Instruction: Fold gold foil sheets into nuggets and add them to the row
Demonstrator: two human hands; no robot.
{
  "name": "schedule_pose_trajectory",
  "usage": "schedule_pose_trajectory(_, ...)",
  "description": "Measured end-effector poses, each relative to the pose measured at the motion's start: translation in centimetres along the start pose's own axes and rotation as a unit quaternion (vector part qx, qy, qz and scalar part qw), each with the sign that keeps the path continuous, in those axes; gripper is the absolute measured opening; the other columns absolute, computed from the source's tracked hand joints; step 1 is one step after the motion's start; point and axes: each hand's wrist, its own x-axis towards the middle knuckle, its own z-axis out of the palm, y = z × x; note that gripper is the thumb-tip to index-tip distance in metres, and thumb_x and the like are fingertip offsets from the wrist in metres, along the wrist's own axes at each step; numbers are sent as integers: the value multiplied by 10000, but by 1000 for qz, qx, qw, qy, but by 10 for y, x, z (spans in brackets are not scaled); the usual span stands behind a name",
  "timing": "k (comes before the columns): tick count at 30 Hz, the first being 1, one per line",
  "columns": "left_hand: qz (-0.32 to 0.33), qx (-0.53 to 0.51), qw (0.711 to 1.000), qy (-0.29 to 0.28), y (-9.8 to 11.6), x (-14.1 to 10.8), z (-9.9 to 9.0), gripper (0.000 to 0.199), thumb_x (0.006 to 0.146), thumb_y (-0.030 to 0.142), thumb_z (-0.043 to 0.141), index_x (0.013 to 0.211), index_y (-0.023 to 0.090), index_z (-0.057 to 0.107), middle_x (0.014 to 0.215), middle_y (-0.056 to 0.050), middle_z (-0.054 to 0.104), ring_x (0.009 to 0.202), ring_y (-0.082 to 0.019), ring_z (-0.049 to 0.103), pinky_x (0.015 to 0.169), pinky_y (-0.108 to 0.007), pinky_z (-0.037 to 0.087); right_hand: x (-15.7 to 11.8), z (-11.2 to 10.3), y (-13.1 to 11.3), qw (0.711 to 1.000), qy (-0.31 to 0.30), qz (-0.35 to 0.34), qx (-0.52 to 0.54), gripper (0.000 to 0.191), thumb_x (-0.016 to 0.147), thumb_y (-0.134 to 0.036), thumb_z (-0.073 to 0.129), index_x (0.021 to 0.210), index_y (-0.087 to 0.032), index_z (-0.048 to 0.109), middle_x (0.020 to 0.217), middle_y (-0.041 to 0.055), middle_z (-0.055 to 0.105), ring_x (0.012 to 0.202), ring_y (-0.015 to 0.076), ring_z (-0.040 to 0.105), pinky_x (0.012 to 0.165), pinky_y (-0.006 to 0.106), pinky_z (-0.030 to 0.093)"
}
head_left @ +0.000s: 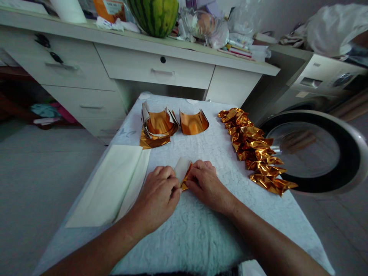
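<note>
A small sheet of gold foil paper (182, 168) with a white side lies between my hands on the cloth-covered table, its gold edge turned up. My left hand (161, 195) is closed on its left side, fingers curled. Pinched fingers of my right hand (205, 182) hold the gold edge on the right. Beyond them stand a stack of curled gold foil sheets (159, 122) and one separate curled gold sheet (194, 122). Along the right side runs a row of folded gold foil pieces (254, 143). My fingers hide part of the sheet.
Pale paper sheets (100, 188) lie at the table's left. A white desk (184, 73) with drawers stands behind, bearing a watermelon (155, 15) and plastic-wrapped items. To the right, a washing machine (301, 84) has its round door (313, 149) swung out beside the table.
</note>
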Motion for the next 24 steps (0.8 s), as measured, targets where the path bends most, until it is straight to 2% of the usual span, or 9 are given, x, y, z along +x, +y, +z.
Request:
schedule_pose_trajectory(6, -1, 2, 1000, 21, -1, -2, 4, 145, 816, 172, 606, 675, 199, 594, 821, -26, 543, 870, -214, 493, 781, -396, 445, 1, 4, -1, 1000, 10, 12, -9, 98, 878, -186, 584, 784, -173, 610, 947, 57, 524, 922, 205, 431, 860, 392, 343)
schedule_pose_trajectory(14, -3, 30, 1000, 3, 2, -2, 4, 170, 870, 161, 517, 711, 191, 568, 848, -44, 516, 903, -235, 478, 808, -430, 452, 1, 8, -1, 999, 18, 22, -28, 88, 886, -190, 573, 806, -172, 606, 952, 61, 535, 933, 213, 436, 866, 396, 348)
schedule_pose_trajectory(24, -4, 3, 1000, 29, 1, -2, 8, 157, 820, 106, 537, 691, 196, 523, 876, -42, 510, 920, -229, 474, 816, -418, 463, 0, 8, -3, 999, 32, 21, -32, 84, 873, -191, 575, 796, -169, 602, 930, 63, 532, 927, 218, 432, 850, 393, 353)
